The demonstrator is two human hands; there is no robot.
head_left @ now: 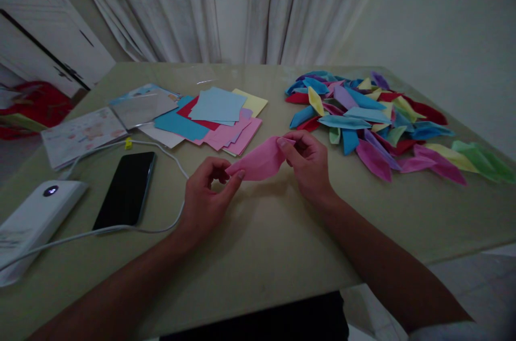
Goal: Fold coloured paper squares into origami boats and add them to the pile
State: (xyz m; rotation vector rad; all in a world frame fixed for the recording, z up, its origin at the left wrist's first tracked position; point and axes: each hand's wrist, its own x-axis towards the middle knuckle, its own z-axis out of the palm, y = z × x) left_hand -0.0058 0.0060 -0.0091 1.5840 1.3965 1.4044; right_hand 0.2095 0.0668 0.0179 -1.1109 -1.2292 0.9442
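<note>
Both of my hands hold one pink sheet of paper (260,162) just above the middle of the olive table (258,233). My left hand (207,193) pinches its lower left end between thumb and fingers. The upper right end is pinched by my right hand (308,163). The sheet is folded and bowed between them.
A stack of flat coloured paper squares (217,115) lies behind the hands. A heap of folded paper pieces (371,120) covers the right side. On the left lie a black phone (127,190), a white power bank (34,220) with a cable (161,150), and printed sheets (83,134).
</note>
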